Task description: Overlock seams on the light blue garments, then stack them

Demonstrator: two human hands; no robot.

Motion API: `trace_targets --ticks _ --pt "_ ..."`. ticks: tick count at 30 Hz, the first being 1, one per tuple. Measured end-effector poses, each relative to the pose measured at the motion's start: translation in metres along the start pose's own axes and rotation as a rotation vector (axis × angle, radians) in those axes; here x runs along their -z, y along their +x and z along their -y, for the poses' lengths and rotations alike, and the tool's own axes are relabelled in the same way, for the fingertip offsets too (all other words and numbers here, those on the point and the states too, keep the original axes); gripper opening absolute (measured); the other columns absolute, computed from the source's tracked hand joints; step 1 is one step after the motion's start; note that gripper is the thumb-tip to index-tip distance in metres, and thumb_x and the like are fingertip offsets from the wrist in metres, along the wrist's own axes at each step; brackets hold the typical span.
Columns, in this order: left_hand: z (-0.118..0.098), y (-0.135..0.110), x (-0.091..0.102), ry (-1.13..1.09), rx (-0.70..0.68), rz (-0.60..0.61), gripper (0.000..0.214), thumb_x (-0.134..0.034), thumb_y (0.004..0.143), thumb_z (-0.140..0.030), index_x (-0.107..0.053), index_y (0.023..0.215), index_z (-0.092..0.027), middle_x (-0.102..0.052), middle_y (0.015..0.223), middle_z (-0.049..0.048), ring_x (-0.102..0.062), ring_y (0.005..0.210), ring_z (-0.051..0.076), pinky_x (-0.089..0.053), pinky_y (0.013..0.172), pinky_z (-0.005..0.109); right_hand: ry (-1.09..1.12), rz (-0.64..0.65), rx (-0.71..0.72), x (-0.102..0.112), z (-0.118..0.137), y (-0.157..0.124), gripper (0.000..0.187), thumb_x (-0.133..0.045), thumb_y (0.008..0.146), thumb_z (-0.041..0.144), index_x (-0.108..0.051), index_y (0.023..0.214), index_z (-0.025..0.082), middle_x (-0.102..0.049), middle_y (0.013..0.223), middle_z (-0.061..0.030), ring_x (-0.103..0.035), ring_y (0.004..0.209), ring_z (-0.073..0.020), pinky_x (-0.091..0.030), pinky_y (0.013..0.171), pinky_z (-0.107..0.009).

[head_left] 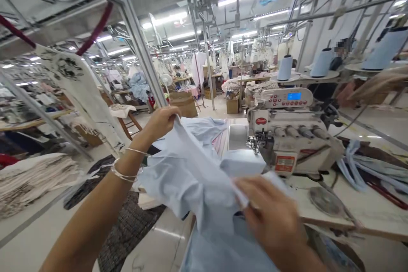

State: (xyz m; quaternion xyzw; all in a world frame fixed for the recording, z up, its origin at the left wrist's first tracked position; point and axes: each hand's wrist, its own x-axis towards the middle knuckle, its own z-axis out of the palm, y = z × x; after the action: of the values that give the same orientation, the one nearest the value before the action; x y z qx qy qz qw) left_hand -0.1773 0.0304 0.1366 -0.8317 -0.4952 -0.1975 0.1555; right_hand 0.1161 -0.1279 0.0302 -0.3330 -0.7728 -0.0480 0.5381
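A light blue cloth garment (188,178) hangs between my hands, stretched up in a long fold. My left hand (161,124) is raised and grips its upper edge, with thin metal bangles (124,171) on that wrist. My right hand (267,212) is lower and pinches the cloth's edge, slightly blurred by motion. Just right of the cloth stands a white overlock sewing machine (287,131), and a folded part of the blue cloth (242,162) lies against its front. Its needle area (261,142) sits a little above that fold.
Several pale blue thread cones (285,68) stand behind the machine. Blue strips (353,165) and a round grey disc (325,202) lie on the wooden-edged worktable (328,216). A stack of cloth (32,182) sits left, and a co-worker's shoulder (334,63) shows far right.
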Motion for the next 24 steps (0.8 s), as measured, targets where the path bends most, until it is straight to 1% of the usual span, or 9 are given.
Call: trace_targets --ticks 4,6,8,11,14,17,19,22,24 --pt "0.030 -0.052 -0.054 0.014 0.063 0.213 0.025 -0.040 0.065 -0.002 -0.062 0.068 -0.014 -0.064 0.070 0.0018 -0.060 0.070 0.015 -0.045 0.072 0.022 0.158 0.206 -0.170 -0.089 0.009 -0.075 0.038 -0.039 0.082 0.002 -0.064 0.103 0.022 -0.068 0.089 -0.0039 -0.066 0.079 -0.0178 -0.055 0.068 -0.028" --pt "0.037 -0.080 -0.073 -0.001 0.089 0.286 0.022 -0.042 0.063 0.000 -0.059 0.063 -0.014 -0.065 0.069 0.0027 -0.059 0.067 0.014 -0.045 0.071 0.022 0.197 0.266 -0.242 -0.116 0.014 -0.108 0.039 -0.035 0.081 0.001 -0.065 0.096 0.021 -0.068 0.085 -0.0043 -0.066 0.077 -0.0191 -0.055 0.065 -0.029" --pt "0.042 -0.103 -0.083 -0.015 0.118 0.328 0.022 -0.041 0.065 0.001 -0.057 0.059 -0.014 -0.067 0.075 0.0043 -0.060 0.071 0.014 -0.046 0.073 0.023 0.248 0.323 -0.274 -0.128 0.020 -0.131 0.031 -0.038 0.085 0.007 -0.065 0.089 0.022 -0.068 0.083 -0.0034 -0.067 0.075 -0.0192 -0.055 0.064 -0.028" --pt "0.047 -0.120 -0.085 -0.023 0.164 0.354 0.023 -0.040 0.064 0.002 -0.052 0.053 -0.015 -0.070 0.090 0.0080 -0.062 0.080 0.016 -0.046 0.076 0.024 0.343 0.427 -0.364 -0.126 0.023 -0.155 0.012 -0.055 0.089 0.029 -0.065 0.088 0.024 -0.068 0.079 0.0002 -0.067 0.066 -0.0149 -0.052 0.057 -0.021" --pt "0.045 -0.122 -0.081 -0.018 0.179 0.357 0.023 -0.043 0.063 0.002 -0.052 0.051 -0.016 -0.070 0.098 0.0087 -0.063 0.089 0.019 -0.044 0.087 0.031 0.375 0.447 -0.729 -0.120 0.014 -0.170 0.032 -0.052 0.090 0.048 -0.063 0.101 0.021 -0.066 0.068 0.0018 -0.063 0.051 -0.0126 -0.050 0.049 -0.020" --pt "0.027 -0.119 -0.082 -0.006 0.172 0.327 0.024 -0.043 0.065 0.002 -0.056 0.056 -0.016 -0.070 0.101 0.0089 -0.060 0.098 0.024 -0.036 0.099 0.042 0.338 0.438 -0.981 -0.121 0.000 -0.176 0.044 -0.040 0.094 0.051 -0.057 0.116 0.017 -0.063 0.061 0.0036 -0.059 0.043 -0.0143 -0.048 0.044 -0.023" --pt "0.003 -0.118 -0.085 -0.032 0.141 0.299 0.027 -0.041 0.066 0.003 -0.060 0.063 -0.016 -0.068 0.104 0.0082 -0.057 0.103 0.025 -0.036 0.100 0.042 0.287 0.462 -0.928 -0.125 -0.008 -0.175 0.038 -0.045 0.093 0.044 -0.057 0.119 0.019 -0.063 0.059 0.0044 -0.060 0.045 -0.0163 -0.046 0.045 -0.025" --pt "-0.044 -0.117 -0.088 -0.257 0.047 0.289 0.034 -0.038 0.067 0.005 -0.063 0.074 -0.017 -0.067 0.099 0.0062 -0.058 0.098 0.020 -0.042 0.091 0.033 0.162 0.456 -0.810 -0.127 -0.014 -0.169 0.018 -0.051 0.086 0.027 -0.067 0.092 0.023 -0.064 0.059 0.0013 -0.064 0.053 -0.0210 -0.045 0.049 -0.027" --pt "-0.075 -0.115 -0.088 -0.470 0.006 0.332 0.035 -0.037 0.075 0.001 -0.065 0.085 -0.017 -0.067 0.095 0.0052 -0.060 0.092 0.017 -0.044 0.086 0.028 0.107 0.423 -0.735 -0.122 -0.013 -0.164 0.019 -0.048 0.085 0.023 -0.067 0.083 0.023 -0.067 0.067 -0.0020 -0.066 0.058 -0.0221 -0.045 0.050 -0.028"
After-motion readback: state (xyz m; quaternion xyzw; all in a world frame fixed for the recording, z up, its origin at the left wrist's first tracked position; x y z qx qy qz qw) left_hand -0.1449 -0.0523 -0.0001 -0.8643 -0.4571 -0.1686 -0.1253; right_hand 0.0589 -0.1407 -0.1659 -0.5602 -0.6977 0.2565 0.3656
